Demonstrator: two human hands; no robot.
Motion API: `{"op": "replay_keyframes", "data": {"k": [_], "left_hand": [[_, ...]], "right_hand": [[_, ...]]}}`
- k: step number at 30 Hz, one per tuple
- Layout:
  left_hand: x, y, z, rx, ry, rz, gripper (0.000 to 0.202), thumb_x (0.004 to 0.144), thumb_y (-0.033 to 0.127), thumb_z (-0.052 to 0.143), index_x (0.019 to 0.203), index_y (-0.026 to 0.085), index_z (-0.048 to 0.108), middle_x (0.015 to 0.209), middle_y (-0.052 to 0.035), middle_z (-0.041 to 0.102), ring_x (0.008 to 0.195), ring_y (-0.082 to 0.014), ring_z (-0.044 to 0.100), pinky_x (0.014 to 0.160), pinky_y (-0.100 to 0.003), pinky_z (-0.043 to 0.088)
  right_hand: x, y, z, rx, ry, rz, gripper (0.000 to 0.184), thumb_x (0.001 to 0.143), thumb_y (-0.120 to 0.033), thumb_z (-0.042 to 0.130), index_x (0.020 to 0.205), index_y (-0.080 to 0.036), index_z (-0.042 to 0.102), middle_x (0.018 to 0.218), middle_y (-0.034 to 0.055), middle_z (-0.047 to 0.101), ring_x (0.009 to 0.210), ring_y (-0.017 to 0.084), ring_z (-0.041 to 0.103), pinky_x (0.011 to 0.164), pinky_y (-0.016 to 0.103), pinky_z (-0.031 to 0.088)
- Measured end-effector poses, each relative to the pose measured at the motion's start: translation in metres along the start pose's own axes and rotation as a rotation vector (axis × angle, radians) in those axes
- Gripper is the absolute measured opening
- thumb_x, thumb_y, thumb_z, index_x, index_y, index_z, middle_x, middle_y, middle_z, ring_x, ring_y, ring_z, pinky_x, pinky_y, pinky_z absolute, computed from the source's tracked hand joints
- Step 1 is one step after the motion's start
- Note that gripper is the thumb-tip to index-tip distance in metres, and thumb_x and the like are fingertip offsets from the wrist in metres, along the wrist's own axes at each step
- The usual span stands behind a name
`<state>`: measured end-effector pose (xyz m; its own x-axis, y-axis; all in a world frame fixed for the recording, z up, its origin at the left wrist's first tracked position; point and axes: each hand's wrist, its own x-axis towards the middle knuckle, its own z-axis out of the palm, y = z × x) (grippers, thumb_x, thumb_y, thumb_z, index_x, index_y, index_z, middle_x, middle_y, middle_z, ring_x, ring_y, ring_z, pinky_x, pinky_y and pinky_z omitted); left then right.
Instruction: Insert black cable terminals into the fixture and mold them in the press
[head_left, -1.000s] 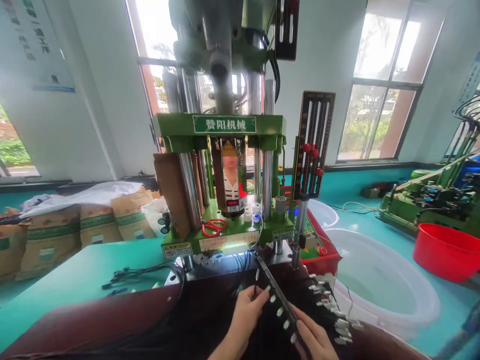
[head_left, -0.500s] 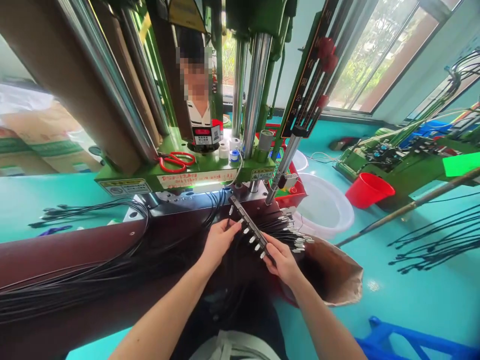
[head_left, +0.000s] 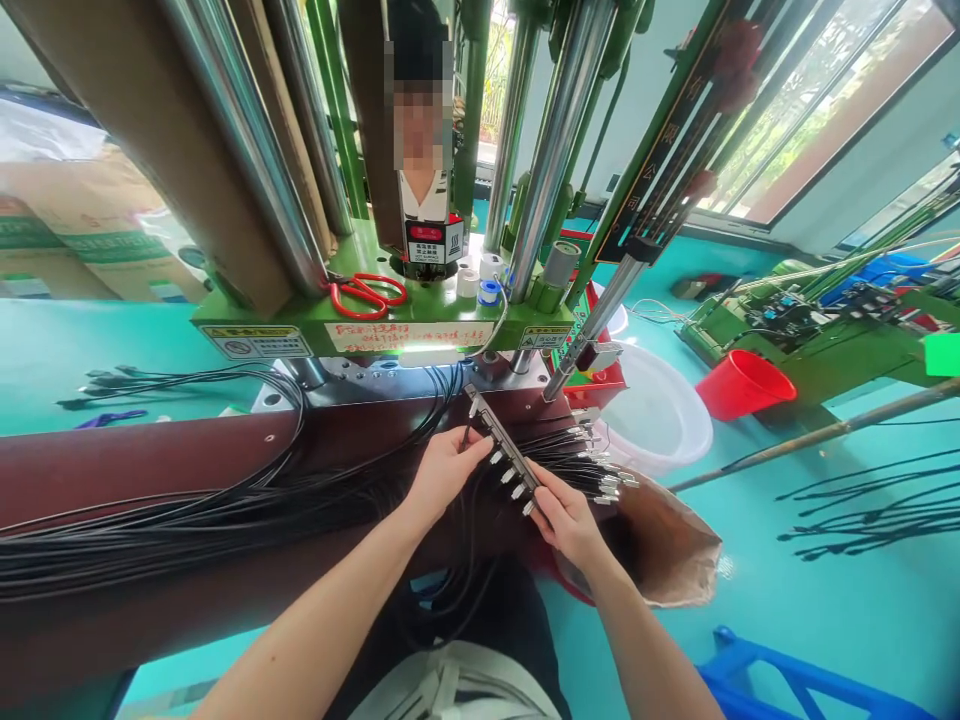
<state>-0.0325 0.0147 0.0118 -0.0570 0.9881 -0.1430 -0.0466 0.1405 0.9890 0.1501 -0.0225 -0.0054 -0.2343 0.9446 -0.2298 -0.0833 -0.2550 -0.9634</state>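
Note:
My right hand (head_left: 568, 520) grips the lower end of a long dark metal mould bar (head_left: 501, 435), which slants up and away to the left. Several silver plugs (head_left: 517, 491) stick out along the bar's near side. My left hand (head_left: 448, 470) is closed in a pinch on a black cable (head_left: 466, 434) beside the bar's upper half; a silver plug tops this cable near the bar's far end. Whether that plug is seated in the bar I cannot tell. Black cables (head_left: 555, 460) with silver ends lie just right of the bar.
A green press (head_left: 300, 310) with red-handled scissors (head_left: 367, 295) on it stands ahead. More black cables (head_left: 225, 530) run along the brown table (head_left: 90, 470). At right are a paper sack (head_left: 675, 540), a white tub (head_left: 660, 410), a red bucket (head_left: 742, 388) and a blue stool (head_left: 787, 675). A person is behind the press.
My left hand has shifted slightly, and the cable's plug now shows upright by the bar's upper end. The right hand keeps its grip. The camera view has tilted down a little.

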Motion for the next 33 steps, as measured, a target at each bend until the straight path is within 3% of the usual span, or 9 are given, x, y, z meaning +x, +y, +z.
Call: {"op": "replay_keyframes", "data": {"k": [3, 5, 6, 8, 10, 12, 19, 33], "left_hand": [[0.001, 0.010, -0.005, -0.151, 0.080, 0.042, 0.025, 0.074, 0.042, 0.053, 0.070, 0.017, 0.049, 0.047, 0.0075, 0.042, 0.039, -0.0055, 0.038, 0.037, -0.017, 0.030], [0.000, 0.016, -0.012, -0.301, 0.152, 0.060, 0.020, 0.076, 0.039, 0.052, 0.082, 0.021, 0.046, 0.045, 0.0105, 0.038, 0.035, -0.0052, 0.034, 0.035, -0.016, 0.029], [-0.001, 0.018, -0.015, -0.352, 0.127, 0.034, 0.019, 0.077, 0.038, 0.052, 0.086, 0.023, 0.044, 0.042, 0.0122, 0.033, 0.033, -0.0050, 0.029, 0.032, -0.015, 0.025], [-0.005, 0.020, -0.021, -0.364, -0.055, -0.096, 0.020, 0.079, 0.040, 0.050, 0.086, 0.023, 0.042, 0.038, 0.0137, 0.027, 0.029, -0.0046, 0.019, 0.028, -0.014, 0.018], [-0.009, 0.018, -0.024, -0.297, -0.256, -0.237, 0.024, 0.080, 0.046, 0.046, 0.078, 0.022, 0.043, 0.035, 0.0127, 0.027, 0.026, -0.0043, 0.018, 0.027, -0.014, 0.015], [-0.011, 0.016, -0.024, -0.238, -0.348, -0.296, 0.031, 0.081, 0.048, 0.043, 0.068, 0.020, 0.040, 0.033, 0.0110, 0.029, 0.025, -0.0041, 0.019, 0.026, -0.014, 0.014], [-0.007, 0.012, -0.024, -0.154, -0.399, -0.282, 0.035, 0.082, 0.042, 0.041, 0.056, 0.019, 0.033, 0.031, 0.0085, 0.030, 0.024, -0.0041, 0.022, 0.027, -0.015, 0.014], [-0.003, 0.017, -0.034, -0.261, -0.532, -0.327, 0.033, 0.081, 0.036, 0.042, 0.054, 0.020, 0.033, 0.030, 0.0084, 0.029, 0.025, -0.0041, 0.018, 0.026, -0.015, 0.013]], "right_hand": [[0.001, -0.001, -0.005, 0.038, -0.003, 0.035, 0.048, 0.078, -0.043, 0.058, 0.121, -0.023, 0.054, 0.054, -0.0044, 0.042, 0.041, 0.003, 0.031, 0.034, 0.014, 0.018], [0.002, -0.001, -0.008, 0.071, -0.040, 0.030, 0.049, 0.081, -0.042, 0.054, 0.126, -0.023, 0.049, 0.049, -0.0064, 0.039, 0.036, 0.002, 0.026, 0.033, 0.015, 0.016], [0.002, -0.001, -0.010, 0.086, -0.057, 0.022, 0.049, 0.083, -0.041, 0.053, 0.127, -0.023, 0.047, 0.047, -0.0072, 0.038, 0.035, 0.002, 0.024, 0.033, 0.015, 0.015], [0.003, -0.001, -0.011, 0.109, -0.080, 0.009, 0.048, 0.084, -0.040, 0.051, 0.128, -0.022, 0.045, 0.046, -0.0078, 0.037, 0.033, 0.001, 0.022, 0.033, 0.016, 0.015], [0.004, 0.000, -0.012, 0.110, -0.098, 0.009, 0.048, 0.084, -0.040, 0.052, 0.128, -0.022, 0.046, 0.046, -0.0078, 0.037, 0.033, 0.001, 0.023, 0.033, 0.016, 0.015], [0.003, 0.000, -0.011, 0.093, -0.112, 0.016, 0.047, 0.083, -0.040, 0.053, 0.127, -0.021, 0.048, 0.047, -0.0076, 0.037, 0.034, 0.002, 0.024, 0.033, 0.015, 0.015], [0.003, 0.002, -0.014, 0.039, -0.146, 0.012, 0.046, 0.084, -0.038, 0.052, 0.126, -0.020, 0.048, 0.046, -0.0080, 0.035, 0.035, 0.002, 0.024, 0.032, 0.015, 0.018], [0.002, -0.005, -0.013, 0.026, -0.139, 0.030, 0.046, 0.083, -0.038, 0.054, 0.124, -0.019, 0.051, 0.047, -0.0069, 0.037, 0.036, 0.002, 0.026, 0.033, 0.016, 0.015]]}}
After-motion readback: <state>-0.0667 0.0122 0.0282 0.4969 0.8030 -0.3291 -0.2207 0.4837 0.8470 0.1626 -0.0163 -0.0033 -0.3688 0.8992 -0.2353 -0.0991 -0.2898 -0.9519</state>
